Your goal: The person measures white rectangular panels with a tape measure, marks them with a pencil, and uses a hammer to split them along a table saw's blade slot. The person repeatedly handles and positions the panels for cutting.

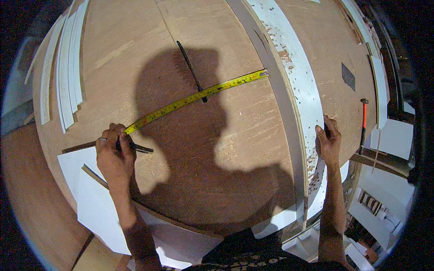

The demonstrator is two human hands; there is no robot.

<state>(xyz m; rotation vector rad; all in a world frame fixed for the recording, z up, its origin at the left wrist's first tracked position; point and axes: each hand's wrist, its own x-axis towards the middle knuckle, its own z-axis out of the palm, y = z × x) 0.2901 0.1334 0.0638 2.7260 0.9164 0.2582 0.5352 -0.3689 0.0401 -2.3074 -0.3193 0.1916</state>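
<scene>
My left hand (115,153) is closed on one end of a yellow tape measure (235,81), with a slim black tool (143,148) jutting from beside the fingers. The tape stretches up and right across the plywood sheet (113,54), its metal tip at the inner side of a long white speckled strip (300,90) with a grey edge. My right hand (330,140) grips that strip's outer edge. A thin black rod (187,61) lies under the tape. The shadow of my head and shoulders falls over the plywood.
Several narrow white strips (68,77) lie at the upper left. A hammer with a red handle (364,119) and a dark grey rectangle (348,76) lie at right. White panels (81,185) are below my left hand; more boards (391,137) are stacked beyond the right edge.
</scene>
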